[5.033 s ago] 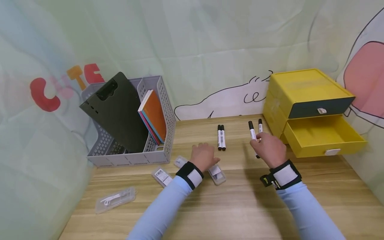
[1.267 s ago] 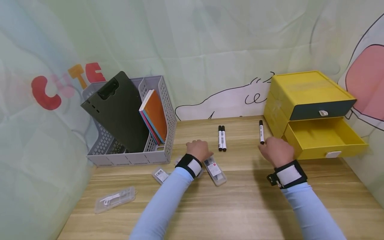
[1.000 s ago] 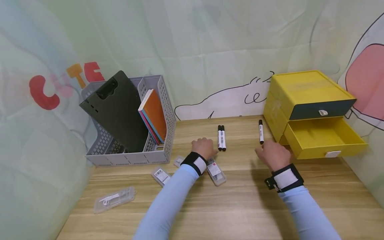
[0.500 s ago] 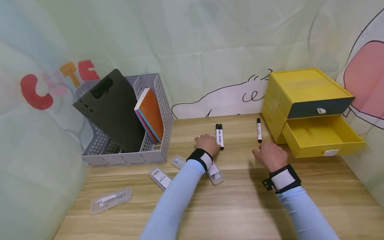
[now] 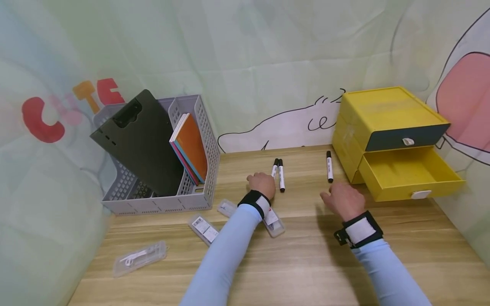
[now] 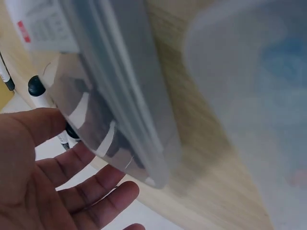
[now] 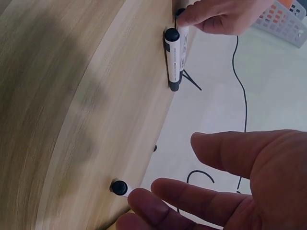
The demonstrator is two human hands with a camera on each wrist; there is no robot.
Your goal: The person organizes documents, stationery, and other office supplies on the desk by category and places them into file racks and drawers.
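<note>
In the head view my left hand (image 5: 262, 185) pinches the near end of a black-capped white marker (image 5: 274, 169). That marker leans beside a second marker (image 5: 281, 175), their far caps close together. The left wrist view shows the thumb (image 6: 43, 123) and index finger either side of a dark cap, partly hidden by a clear plastic case (image 6: 110, 110). My right hand (image 5: 346, 199) holds nothing, fingers apart and relaxed in the right wrist view. Just beyond its fingertips lies a third marker (image 5: 329, 166), its black end (image 7: 120, 188) towards the hand.
A yellow drawer box (image 5: 390, 110) stands at right, its lower drawer (image 5: 413, 189) pulled out. At left, a grey organizer (image 5: 160, 206) holds a dark clipboard (image 5: 141, 144) and notebooks (image 5: 192, 146). More clear cases (image 5: 203, 228) lie in front, one with white scissors (image 5: 134, 257).
My left hand has moved right and forward to the paired markers; the left one now slants. The marker my right hand held five seconds ago is no longer seen there; that hand is now unoccupied.
</note>
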